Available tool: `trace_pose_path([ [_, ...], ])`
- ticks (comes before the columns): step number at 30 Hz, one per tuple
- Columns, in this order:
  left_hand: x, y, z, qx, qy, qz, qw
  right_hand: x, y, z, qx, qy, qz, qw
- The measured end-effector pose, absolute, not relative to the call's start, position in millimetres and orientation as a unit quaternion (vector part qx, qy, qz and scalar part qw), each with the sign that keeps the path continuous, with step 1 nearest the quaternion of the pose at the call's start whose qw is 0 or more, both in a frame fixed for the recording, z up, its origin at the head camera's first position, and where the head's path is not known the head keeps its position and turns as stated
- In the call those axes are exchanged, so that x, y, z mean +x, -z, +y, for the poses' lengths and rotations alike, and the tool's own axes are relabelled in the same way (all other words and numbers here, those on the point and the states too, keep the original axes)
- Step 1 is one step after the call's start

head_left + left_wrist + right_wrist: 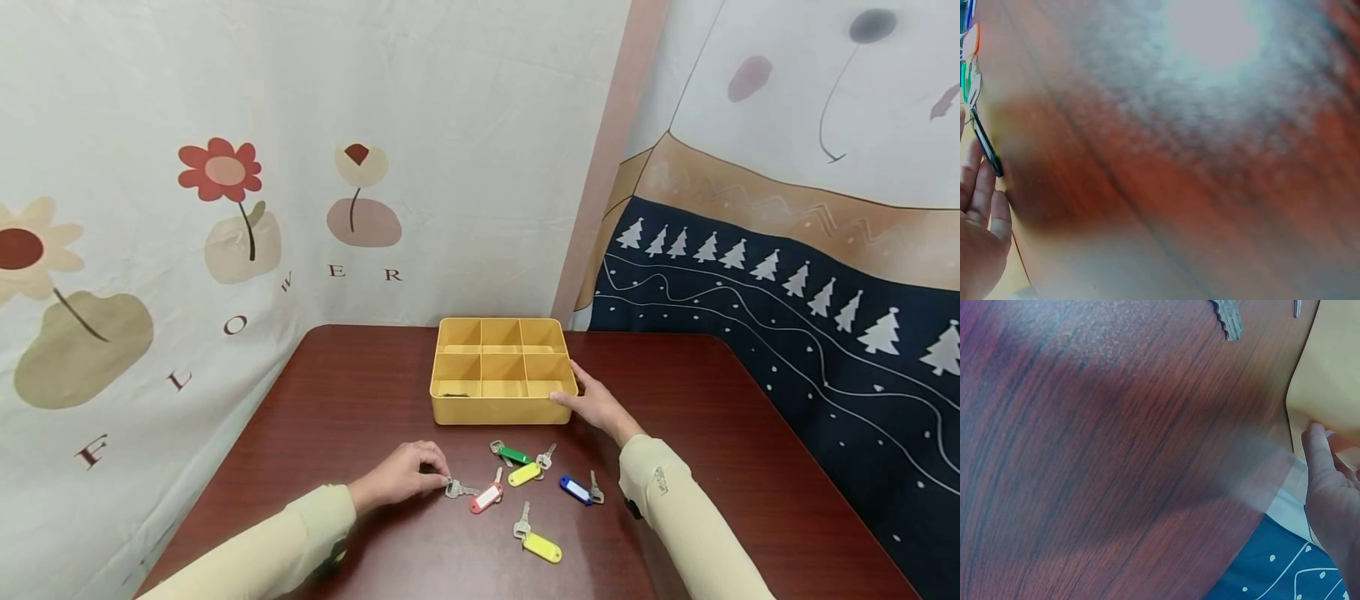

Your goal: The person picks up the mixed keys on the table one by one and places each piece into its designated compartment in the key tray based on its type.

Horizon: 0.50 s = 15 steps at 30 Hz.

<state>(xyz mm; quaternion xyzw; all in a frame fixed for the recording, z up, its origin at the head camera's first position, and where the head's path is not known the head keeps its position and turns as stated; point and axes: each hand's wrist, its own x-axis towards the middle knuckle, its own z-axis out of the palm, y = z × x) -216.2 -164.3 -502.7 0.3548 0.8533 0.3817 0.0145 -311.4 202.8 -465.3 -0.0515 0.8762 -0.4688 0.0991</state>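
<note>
My left hand (405, 473) pinches a silver key (459, 489) between thumb and fingertips, low over the table. In the left wrist view a black tag (986, 144) lies along the fingers of that hand (982, 231). My right hand (596, 405) grips the near right corner of a yellow divided box (502, 411), thumb on the front rim and fingers along the side. The right wrist view shows the thumb of this hand (1329, 487) against the box wall (1329, 369). Something thin and dark (455, 395) lies in the front left compartment.
Tagged keys lie before the box: a red tag (486, 498), a green tag (514, 455), a yellow tag (524, 474), a blue tag (576, 490) and a nearer yellow tag (542, 547). The dark red table (360, 375) meets printed curtains (465, 167) behind.
</note>
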Motion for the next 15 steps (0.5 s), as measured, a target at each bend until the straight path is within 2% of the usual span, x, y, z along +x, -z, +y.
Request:
trace_pose_path([
  [8,-220.6,493.8,-162.9,0.304,-0.424,0.852,0.038,-310.9,464.9,202.4,-0.053,0.465,0.878,0.099],
  [15,-231.1,475.7,-162.9,0.277,-0.454,0.847,0.021,-310.9,464.4,202.3,-0.051,0.458,0.882,0.100],
])
